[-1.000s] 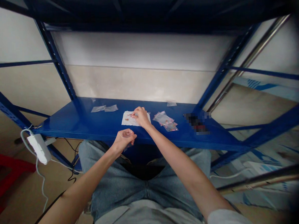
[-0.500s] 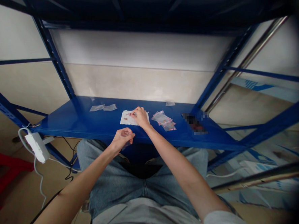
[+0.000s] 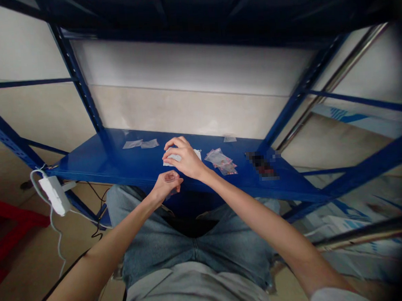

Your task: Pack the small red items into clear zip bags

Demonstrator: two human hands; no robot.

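Blue shelf (image 3: 82,167), beige wall (image 3: 185,110), right hand (image 3: 184,158) over paper (image 3: 197,153)

Soft, fairly dim indoor light; source not visible. Pale glare along the glossy blue steel shelf (image 3: 86,165). Deep shadow under the upper shelf (image 3: 193,21). Strong wide-angle distortion, uprights bowing toward the frame edges. Heavy dark vignette down the right side. Pixelated patch (image 3: 262,166) obscuring detail. Slight overall softness, no sharp shadows.
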